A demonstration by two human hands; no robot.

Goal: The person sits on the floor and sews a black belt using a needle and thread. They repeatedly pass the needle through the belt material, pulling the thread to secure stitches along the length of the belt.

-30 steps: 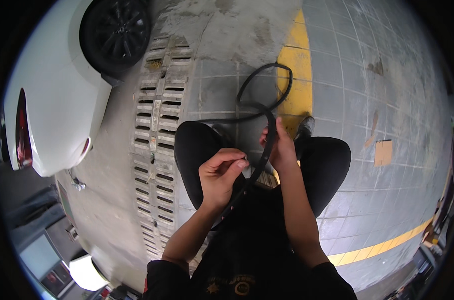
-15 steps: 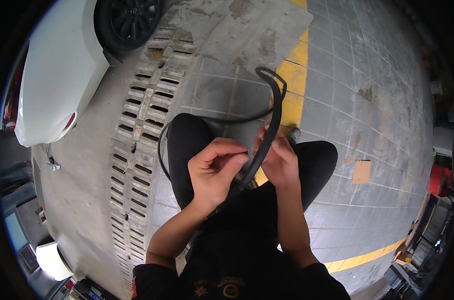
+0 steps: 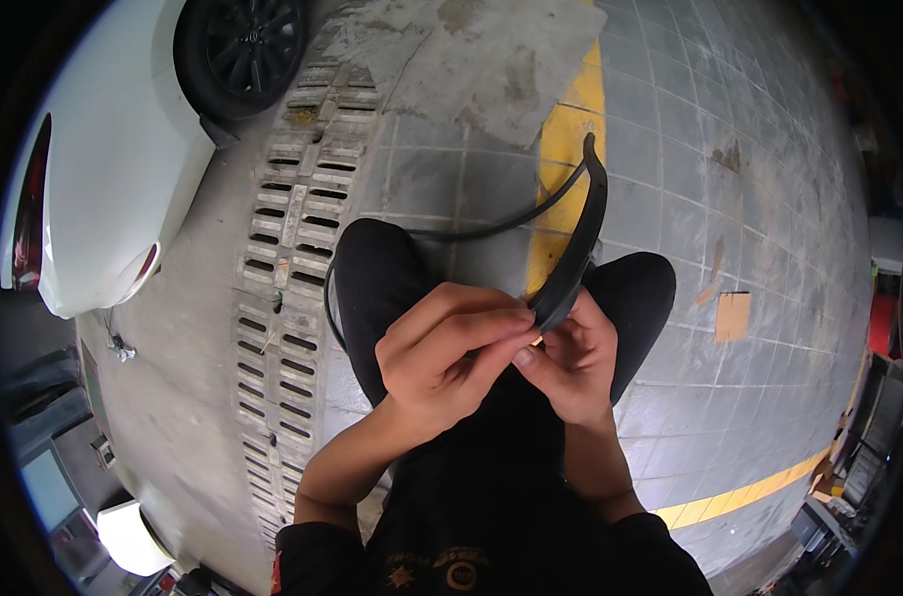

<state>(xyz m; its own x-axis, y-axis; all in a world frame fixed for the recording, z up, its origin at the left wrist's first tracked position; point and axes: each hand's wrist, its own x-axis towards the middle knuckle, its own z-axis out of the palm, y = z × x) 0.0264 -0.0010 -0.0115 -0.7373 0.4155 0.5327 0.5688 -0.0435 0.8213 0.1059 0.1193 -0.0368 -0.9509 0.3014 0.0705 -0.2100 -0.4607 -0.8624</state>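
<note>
A long black rubber strip (image 3: 583, 223), which looks like a door seal, rises from between my hands and arcs away from me. It bends at a far tip, then a thinner run (image 3: 501, 223) of it trails left across the floor and around my left knee. My left hand (image 3: 447, 353) pinches the strip's near end between thumb and fingertips. Close against it, my right hand (image 3: 576, 363) holds the same end from the right, with curled fingers partly behind the strip. The exact finger contact is partly hidden.
A white car (image 3: 114, 149) with a black wheel (image 3: 243, 50) stands at the far left. A slotted drain cover (image 3: 298, 233) runs along the floor on my left. A cardboard piece (image 3: 733, 316) lies on the grey tiles to the right. My bent knees flank my hands.
My left hand has moved right onto the strip, and both hands have come together at its near end. The strip's far bend has swung right and looks narrower.
</note>
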